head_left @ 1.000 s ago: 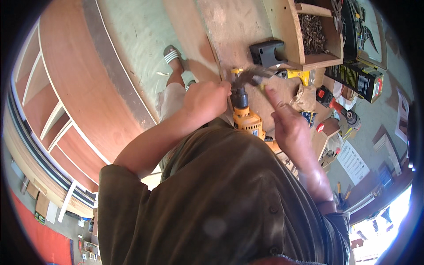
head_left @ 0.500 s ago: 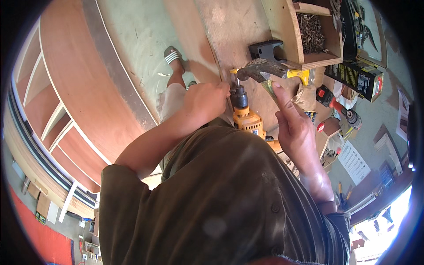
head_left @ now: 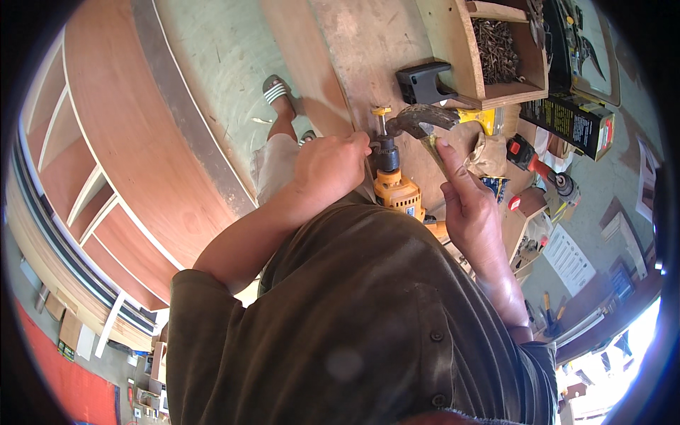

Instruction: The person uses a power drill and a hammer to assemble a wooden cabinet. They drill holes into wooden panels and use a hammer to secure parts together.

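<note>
A yellow power drill (head_left: 398,191) lies on the wooden workbench, its black chuck (head_left: 386,154) pointing away from me. A bit with a yellowish tip (head_left: 382,113) stands in the chuck. My left hand (head_left: 333,164) is closed at the chuck's left side, fingertips pinched together; what they hold, if anything, is hidden. In my right hand (head_left: 473,205) is a claw hammer (head_left: 425,122), gripped by its handle with the thumb laid along it. The dark hammer head is just right of the bit, close to the chuck.
A wooden box of nails (head_left: 497,51) stands at the far right of the bench (head_left: 375,49), beside a black bracket-shaped part (head_left: 423,81). A red and black cordless drill (head_left: 542,170) lies further right. Curved wooden panels (head_left: 120,127) fill the left.
The hammer head has tilted and shifted slightly to the right, uncovering more of the bit. My left hand stays beside the chuck, nearly unmoved.
</note>
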{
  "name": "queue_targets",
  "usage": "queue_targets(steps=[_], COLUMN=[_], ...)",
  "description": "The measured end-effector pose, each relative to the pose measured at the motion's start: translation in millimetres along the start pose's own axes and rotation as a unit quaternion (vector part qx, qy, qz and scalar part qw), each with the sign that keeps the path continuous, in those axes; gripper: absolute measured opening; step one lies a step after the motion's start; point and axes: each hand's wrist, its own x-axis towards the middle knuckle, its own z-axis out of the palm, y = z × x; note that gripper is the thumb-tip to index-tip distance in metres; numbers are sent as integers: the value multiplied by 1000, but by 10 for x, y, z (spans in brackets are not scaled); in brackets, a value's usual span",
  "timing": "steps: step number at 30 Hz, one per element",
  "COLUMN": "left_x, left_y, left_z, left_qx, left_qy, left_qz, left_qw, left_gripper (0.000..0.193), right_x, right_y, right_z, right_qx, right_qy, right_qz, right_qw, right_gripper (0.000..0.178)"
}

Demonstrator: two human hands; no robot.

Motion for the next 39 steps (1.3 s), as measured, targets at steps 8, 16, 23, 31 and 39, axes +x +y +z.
queue_targets(steps=[8,16,23,31,39], left_x=[44,54,43,22,22], left_y=[20,47,-46,-38,-41], left_z=[-47,-111,-37,-6,-18], left_qx=[19,20,-10,20,14], left_qy=[-61,-90,-28,-15,-19], left_qz=[-17,-38,-18,3,23], left_qw=[998,995,999,1000,999], left_gripper=[12,13,11,9,9], right_x=[17,40,46,44,47], right_y=[47,24,69,45,0], right_z=[43,68,69,70,38], right_qx=[-8,-17,-12,-14,-15], right_qy=[28,22,17,19,-23], right_qz=[-29,-33,-34,-27,-2], right_qw=[999,999,999,999,1000], right_gripper=[69,71,72,72,65])
